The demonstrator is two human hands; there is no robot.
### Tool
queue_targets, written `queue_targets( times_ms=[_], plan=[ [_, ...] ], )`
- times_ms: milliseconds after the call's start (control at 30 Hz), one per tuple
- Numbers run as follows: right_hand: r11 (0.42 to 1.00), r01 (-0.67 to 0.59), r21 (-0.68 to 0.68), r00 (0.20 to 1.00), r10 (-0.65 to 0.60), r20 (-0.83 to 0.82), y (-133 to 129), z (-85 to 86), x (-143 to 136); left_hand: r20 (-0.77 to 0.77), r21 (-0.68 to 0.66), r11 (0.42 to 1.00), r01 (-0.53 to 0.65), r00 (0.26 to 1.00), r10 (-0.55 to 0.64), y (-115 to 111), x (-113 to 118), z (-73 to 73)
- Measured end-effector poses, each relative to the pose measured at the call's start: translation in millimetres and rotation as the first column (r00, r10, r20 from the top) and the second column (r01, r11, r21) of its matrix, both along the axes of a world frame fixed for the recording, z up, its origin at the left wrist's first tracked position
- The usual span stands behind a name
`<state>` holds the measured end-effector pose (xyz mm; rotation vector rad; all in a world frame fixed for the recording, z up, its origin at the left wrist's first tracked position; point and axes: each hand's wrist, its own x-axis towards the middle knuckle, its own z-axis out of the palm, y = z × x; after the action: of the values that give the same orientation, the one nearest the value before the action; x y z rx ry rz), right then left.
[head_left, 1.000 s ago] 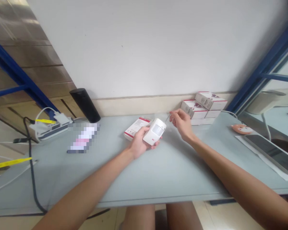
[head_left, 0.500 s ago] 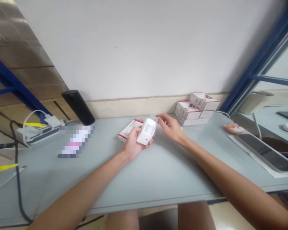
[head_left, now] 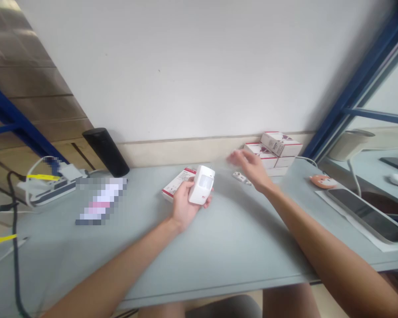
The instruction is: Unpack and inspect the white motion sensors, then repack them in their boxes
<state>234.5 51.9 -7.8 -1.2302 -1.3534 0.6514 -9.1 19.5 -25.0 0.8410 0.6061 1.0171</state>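
Note:
My left hand (head_left: 187,201) is wrapped round a white motion sensor (head_left: 201,185), held tilted just above the table with its pale lens window facing up. Behind that hand lies a flat white and red box (head_left: 177,184), partly covered by it. My right hand (head_left: 250,164) hovers to the right of the sensor, apart from it. Its fingertips are smeared by motion, so whether they pinch anything cannot be made out. Below this hand, small white parts (head_left: 240,177) rest on the table, partly hidden by the wrist.
Stacked white and red boxes (head_left: 278,145) stand at the wall, behind my right hand. To the left are a black cylinder (head_left: 106,151), a blurred-out phone (head_left: 101,201) and a power strip (head_left: 56,190) with cables. An orange mouse (head_left: 323,181) and a dark phone (head_left: 368,214) lie right.
My right hand has moved right, away from the sensor, uncovering the small white parts on the table. My left hand still grips the sensor, now slightly more upright.

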Motion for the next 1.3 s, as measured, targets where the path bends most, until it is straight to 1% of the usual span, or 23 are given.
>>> queue_targets(
  times_ms=[33, 67, 133, 200, 267, 367, 500, 633, 767, 967, 1133, 1300],
  plan=[
    [0.998, -0.043, -0.042, 0.985, 0.035, -0.166, -0.5, 4.3, 2.7, 0.0, -0.008, 1.0, 0.005, 1.0, -0.005, -0.1, 0.1, 0.3],
    [0.992, -0.1, -0.071, 0.947, 0.073, -0.313, -0.7, 7.5, 5.5, -0.001, -0.01, 1.0, 0.01, 1.0, -0.01, 0.0, 0.2, 0.4],
    [0.975, -0.205, -0.085, 0.844, 0.132, -0.521, -0.1, 10.7, 11.0, -0.003, -0.004, 1.0, 0.023, 1.0, -0.023, 0.2, 0.2, 0.3],
    [0.959, -0.272, -0.081, 0.759, 0.162, -0.631, 0.7, 11.5, 15.8, -0.004, 0.006, 0.999, 0.036, 0.999, -0.036, 0.4, -0.2, 0.3],
    [0.944, -0.317, -0.092, 0.702, 0.169, -0.692, 0.9, 11.7, 19.2, 0.0, 0.005, 0.999, 0.051, 0.999, -0.051, 0.7, -0.8, 0.6],
    [0.928, -0.349, -0.134, 0.674, 0.149, -0.724, -0.1, 12.1, 22.0, 0.011, 0.003, 0.997, 0.081, 0.997, -0.081, 1.1, -2.2, 1.2],
    [0.913, -0.365, -0.181, 0.705, 0.144, -0.695, 0.0, 10.5, 22.9, 0.038, 0.037, 0.988, 0.152, 0.987, -0.153, 1.2, -4.4, 2.2],
    [0.884, -0.402, -0.238, 0.742, 0.163, -0.65, 2.5, 6.3, 24.3, 0.052, 0.047, 0.961, 0.272, 0.96, -0.275, 1.6, -6.3, 3.3],
    [0.849, -0.459, -0.263, 0.726, 0.188, -0.661, 3.7, 3.5, 26.0, 0.036, 0.016, 0.935, 0.354, 0.934, -0.354, 1.3, -7.5, 4.1],
    [0.813, -0.514, -0.273, 0.7, 0.214, -0.681, 1.4, 5.7, 26.0, 0.049, -0.023, 0.928, 0.372, 0.927, -0.371, 0.9, -6.5, 6.3],
    [0.803, -0.521, -0.29, 0.726, 0.238, -0.646, 2.1, 4.1, 25.8, 0.055, -0.026, 0.923, 0.383, 0.923, -0.382, 2.5, -7.2, 6.2],
    [0.79, -0.547, -0.276, 0.692, 0.241, -0.681, 4.1, -0.3, 25.7, 0.059, -0.002, 0.913, 0.408, 0.911, -0.407, 2.3, -8.0, 5.4]
  ],
)
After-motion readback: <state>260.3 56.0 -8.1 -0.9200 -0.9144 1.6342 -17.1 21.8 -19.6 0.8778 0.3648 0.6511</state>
